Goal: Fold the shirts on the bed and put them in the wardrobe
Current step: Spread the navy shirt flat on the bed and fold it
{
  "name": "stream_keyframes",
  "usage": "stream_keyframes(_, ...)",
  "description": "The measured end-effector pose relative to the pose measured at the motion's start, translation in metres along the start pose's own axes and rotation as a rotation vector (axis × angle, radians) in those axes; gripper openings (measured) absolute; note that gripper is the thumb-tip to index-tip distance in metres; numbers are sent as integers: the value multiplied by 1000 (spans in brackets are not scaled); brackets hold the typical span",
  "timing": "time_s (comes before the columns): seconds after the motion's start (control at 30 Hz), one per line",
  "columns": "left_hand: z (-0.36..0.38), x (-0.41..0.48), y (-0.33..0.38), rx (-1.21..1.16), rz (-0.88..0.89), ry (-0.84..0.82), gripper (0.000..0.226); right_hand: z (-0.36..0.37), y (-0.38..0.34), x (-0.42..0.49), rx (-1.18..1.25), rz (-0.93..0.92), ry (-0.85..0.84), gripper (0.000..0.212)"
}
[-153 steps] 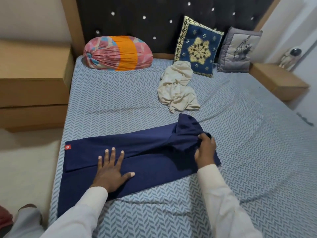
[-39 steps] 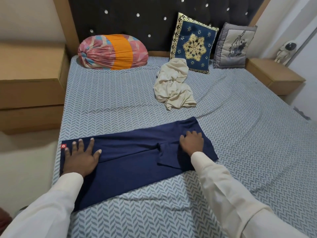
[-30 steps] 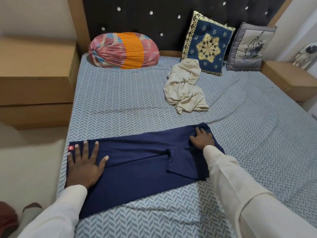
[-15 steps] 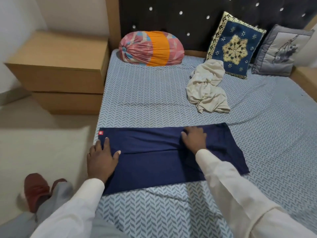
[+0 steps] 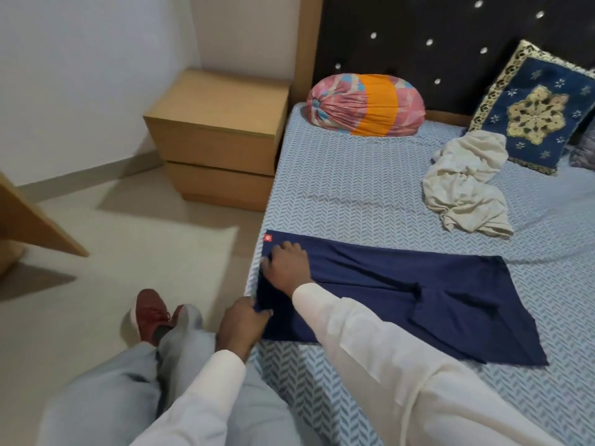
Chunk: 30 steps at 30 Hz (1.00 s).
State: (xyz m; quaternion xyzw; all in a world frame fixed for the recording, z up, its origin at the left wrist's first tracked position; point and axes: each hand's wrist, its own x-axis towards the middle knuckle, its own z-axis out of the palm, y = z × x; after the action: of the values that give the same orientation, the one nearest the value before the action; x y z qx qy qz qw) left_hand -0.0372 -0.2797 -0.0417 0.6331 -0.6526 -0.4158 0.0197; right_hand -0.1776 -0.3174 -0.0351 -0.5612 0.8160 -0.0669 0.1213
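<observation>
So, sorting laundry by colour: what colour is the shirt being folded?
The shirt is navy blue; head view.

Beyond the navy shirt (image 5: 402, 294): open bed sheet (image 5: 338, 188) gave passage.
Beyond its far corner: a crumpled cream shirt (image 5: 467, 188) lay in the way, apart from it.
Farther back: bolster (image 5: 363, 106) and blue cushion (image 5: 534, 114) blocked the head end.
Off its red-tag end: floor (image 5: 128, 236) lay open up to the bedside cabinet (image 5: 215, 133).

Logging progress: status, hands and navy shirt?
Left hand and right hand grip navy shirt at its bedside end. Shirt folded lengthwise. Cream shirt crumpled beyond, apart.
</observation>
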Motion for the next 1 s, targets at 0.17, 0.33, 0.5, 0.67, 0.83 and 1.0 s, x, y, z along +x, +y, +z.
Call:
stream_keyframes(0.17,-1,1,3,-257,8,-52,30,-2,-41,16,35,217,-221,83)
stream_keyframes(0.33,5,-8,8,-431,-89,32,32,-1,-45,26,-116,179,-196,72)
stream_keyframes(0.5,4,-15,9,-216,-173,78,45,0,-39,36,29,293,-170,75)
stream_keyframes(0.67,-6,-13,20,-24,-56,41,30,-17,-14,53,559,432,-268,48)
stream_keyframes(0.83,10,-32,39,55,282,294,30,-42,39,40,1004,523,-210,8)
stream_keyframes(1.0,53,-42,49,165,486,135,34,-27,92,22,1107,549,-119,24)
